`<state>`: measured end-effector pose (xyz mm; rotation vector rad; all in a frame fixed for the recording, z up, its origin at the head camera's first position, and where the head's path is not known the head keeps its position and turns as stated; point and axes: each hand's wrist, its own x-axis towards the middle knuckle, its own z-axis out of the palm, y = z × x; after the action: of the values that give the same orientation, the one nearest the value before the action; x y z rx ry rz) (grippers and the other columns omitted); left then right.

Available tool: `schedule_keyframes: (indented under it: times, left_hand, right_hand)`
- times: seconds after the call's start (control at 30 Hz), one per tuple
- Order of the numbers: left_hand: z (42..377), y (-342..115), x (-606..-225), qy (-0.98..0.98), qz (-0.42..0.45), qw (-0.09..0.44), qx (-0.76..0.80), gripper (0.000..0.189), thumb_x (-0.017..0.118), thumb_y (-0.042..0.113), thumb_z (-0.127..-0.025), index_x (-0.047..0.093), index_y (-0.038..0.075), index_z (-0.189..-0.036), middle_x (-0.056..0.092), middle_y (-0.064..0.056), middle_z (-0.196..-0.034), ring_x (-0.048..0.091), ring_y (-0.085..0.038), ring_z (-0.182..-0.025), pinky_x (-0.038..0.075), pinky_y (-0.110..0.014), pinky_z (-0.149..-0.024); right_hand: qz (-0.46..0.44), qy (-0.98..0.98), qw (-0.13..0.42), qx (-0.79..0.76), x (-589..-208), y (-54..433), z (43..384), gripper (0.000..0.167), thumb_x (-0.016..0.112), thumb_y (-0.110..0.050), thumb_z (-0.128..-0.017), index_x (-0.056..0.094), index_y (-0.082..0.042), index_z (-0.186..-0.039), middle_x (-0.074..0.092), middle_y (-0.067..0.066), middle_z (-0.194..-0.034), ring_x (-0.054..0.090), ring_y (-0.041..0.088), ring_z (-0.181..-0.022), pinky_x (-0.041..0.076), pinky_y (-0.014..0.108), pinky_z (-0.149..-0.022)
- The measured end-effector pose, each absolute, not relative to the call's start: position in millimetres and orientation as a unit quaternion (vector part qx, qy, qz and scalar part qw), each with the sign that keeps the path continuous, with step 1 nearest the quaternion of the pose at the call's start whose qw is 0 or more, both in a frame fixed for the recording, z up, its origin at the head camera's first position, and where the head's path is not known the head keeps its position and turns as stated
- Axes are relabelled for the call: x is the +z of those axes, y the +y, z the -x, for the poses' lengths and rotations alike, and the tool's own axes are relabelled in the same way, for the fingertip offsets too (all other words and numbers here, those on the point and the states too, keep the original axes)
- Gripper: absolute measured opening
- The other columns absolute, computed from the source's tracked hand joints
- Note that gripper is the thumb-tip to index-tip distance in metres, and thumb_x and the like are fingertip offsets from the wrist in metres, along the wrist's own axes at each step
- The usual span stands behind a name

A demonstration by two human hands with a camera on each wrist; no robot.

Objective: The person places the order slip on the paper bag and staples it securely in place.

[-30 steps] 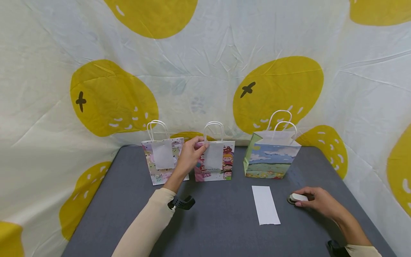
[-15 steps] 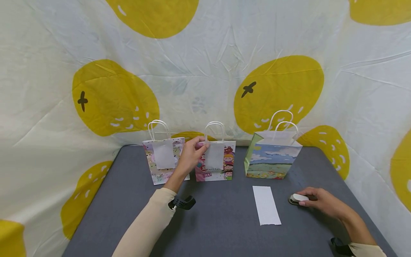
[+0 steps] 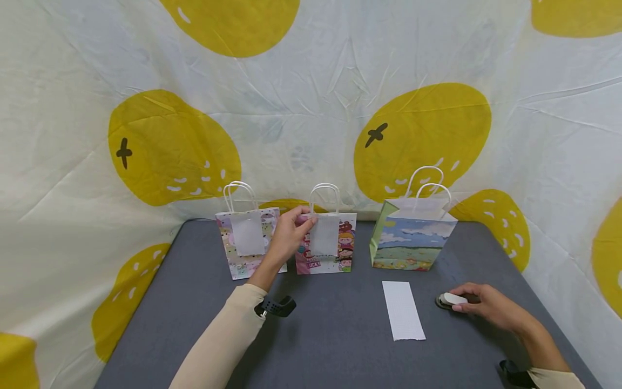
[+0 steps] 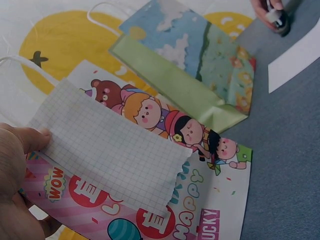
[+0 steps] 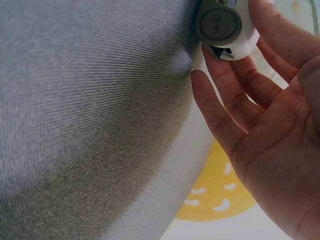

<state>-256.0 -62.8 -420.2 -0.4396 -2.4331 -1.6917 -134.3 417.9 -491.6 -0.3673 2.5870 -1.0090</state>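
Note:
My left hand (image 3: pixel 290 235) pinches the top edge of the middle paper gift bag (image 3: pixel 346 259), which has cartoon figures and "LUCKY" on it. In the left wrist view the thumb presses on a gridded paper slip (image 4: pixel 110 145) lying over the bag's front; the fingers go behind the bag. At the right of the table my right hand (image 3: pixel 491 308) holds a small white and dark stapler (image 3: pixel 452 300) between thumb and fingers. Seen from the right wrist, the stapler (image 5: pixel 235 25) shows a round grey base end, and the little finger stays apart from it.
Left of the middle bag leans another patterned gift bag (image 3: pixel 238 267) with a white slip (image 3: pixel 248 235) on its front. A landscape-printed bag (image 3: pixel 413 243) stands open at the right. A loose paper strip (image 3: pixel 403 310) lies on the grey table (image 3: pixel 340 335). A fruit-print cloth (image 3: pixel 301 135) hangs behind.
Both hands keep their holds, the left on the bag and slip, the right on the stapler. The right hand has shifted very slightly rightward; the whole head view has also shifted a little.

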Motion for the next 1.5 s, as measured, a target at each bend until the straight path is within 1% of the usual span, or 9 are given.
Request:
schedule_keyframes:
  times: [0.2, 0.3, 0.6, 0.73, 0.9, 1.13, 1.27, 1.4, 1.5]
  left_hand:
    - [255.5, -63.1, -419.6, -0.811, 0.143, 0.073, -0.563, 0.014, 0.072, 0.023, -0.096, 0.072, 0.014, -0.107, 0.072, -0.005, -0.098, 0.063, -0.02, -0.081, 0.054, -0.032, -0.071]
    - [255.5, -63.0, -419.6, -0.811, 0.145, 0.075, -0.561, 0.014, 0.072, 0.023, -0.097, 0.072, 0.014, -0.107, 0.072, -0.006, -0.098, 0.063, -0.019, -0.081, 0.054, -0.032, -0.071]
    - [255.6, -63.2, -419.7, -0.81, 0.147, 0.074, -0.563, 0.015, 0.071, 0.024, -0.097, 0.071, 0.015, -0.108, 0.073, -0.006, -0.099, 0.064, -0.02, -0.081, 0.055, -0.033, -0.071]
    - [255.9, -63.2, -420.0, -0.809, 0.149, 0.076, -0.564, 0.014, 0.072, 0.023, -0.097, 0.071, 0.015, -0.107, 0.072, -0.005, -0.097, 0.063, -0.02, -0.08, 0.054, -0.032, -0.07]
    - [255.9, -63.2, -419.8, -0.807, 0.151, 0.08, -0.565, 0.013, 0.072, 0.022, -0.096, 0.071, 0.014, -0.106, 0.072, -0.006, -0.096, 0.062, -0.02, -0.079, 0.053, -0.031, -0.069]
    - [254.1, -63.2, -418.2, -0.805, 0.152, 0.071, -0.569, 0.014, 0.071, 0.023, -0.097, 0.071, 0.015, -0.108, 0.073, -0.006, -0.1, 0.063, -0.019, -0.081, 0.054, -0.031, -0.071]
    - [254.0, -63.1, -417.9, -0.806, 0.152, 0.071, -0.568, 0.014, 0.071, 0.023, -0.097, 0.071, 0.015, -0.108, 0.073, -0.006, -0.098, 0.063, -0.019, -0.08, 0.053, -0.03, -0.07]
    - [254.6, -63.1, -418.3, -0.807, 0.151, 0.075, -0.566, 0.014, 0.071, 0.022, -0.097, 0.071, 0.014, -0.108, 0.073, -0.006, -0.097, 0.062, -0.019, -0.079, 0.052, -0.03, -0.069]
    - [255.0, -63.1, -418.6, -0.807, 0.15, 0.074, -0.567, 0.014, 0.071, 0.023, -0.097, 0.071, 0.014, -0.107, 0.073, -0.006, -0.097, 0.063, -0.019, -0.08, 0.052, -0.03, -0.069]
  right_hand:
    - [0.116, 0.91, 0.188, -0.351, -484.6, 415.5, 134.8, 0.038, 0.071, -0.026, -0.096, 0.067, -0.001, -0.123, 0.067, 0.01, -0.116, 0.055, 0.001, -0.093, 0.049, 0.023, -0.078]
    - [0.12, 0.911, 0.184, -0.349, -481.1, 412.3, 134.1, 0.037, 0.07, -0.027, -0.096, 0.066, -0.002, -0.123, 0.066, 0.009, -0.115, 0.054, 0.002, -0.092, 0.049, 0.024, -0.078]
    - [0.151, 0.899, 0.118, -0.393, -472.0, 399.2, 135.0, 0.029, 0.071, -0.018, -0.096, 0.066, -0.005, -0.12, 0.067, 0.006, -0.107, 0.059, 0.008, -0.088, 0.049, 0.024, -0.073]
    - [0.144, 0.901, 0.111, -0.394, -464.0, 391.5, 136.6, 0.027, 0.072, -0.02, -0.096, 0.068, -0.009, -0.12, 0.067, 0.008, -0.11, 0.058, 0.01, -0.088, 0.049, 0.024, -0.073]
    - [0.12, 0.903, 0.116, -0.397, -455.9, 379.8, 139.3, 0.031, 0.073, -0.024, -0.095, 0.069, -0.01, -0.122, 0.066, 0.011, -0.114, 0.058, 0.011, -0.092, 0.05, 0.025, -0.076]
    - [0.104, 0.896, 0.106, -0.418, -449.5, 366.2, 139.7, 0.036, 0.074, -0.025, -0.095, 0.069, -0.008, -0.125, 0.066, 0.014, -0.119, 0.06, 0.014, -0.093, 0.051, 0.026, -0.076]
    - [0.096, 0.883, 0.102, -0.448, -445.1, 357.6, 139.8, 0.047, 0.075, -0.024, -0.094, 0.061, -0.001, -0.133, 0.064, 0.02, -0.125, 0.063, 0.015, -0.093, 0.053, 0.026, -0.077]
    - [0.083, 0.868, 0.101, -0.479, -440.7, 349.7, 141.3, 0.056, 0.076, -0.021, -0.093, 0.053, 0.005, -0.137, 0.064, 0.023, -0.124, 0.068, 0.016, -0.092, 0.056, 0.027, -0.077]
    - [0.077, 0.875, 0.087, -0.471, -437.4, 344.9, 142.8, 0.053, 0.078, -0.023, -0.091, 0.058, 0.003, -0.134, 0.067, 0.02, -0.115, 0.066, 0.017, -0.085, 0.055, 0.027, -0.071]
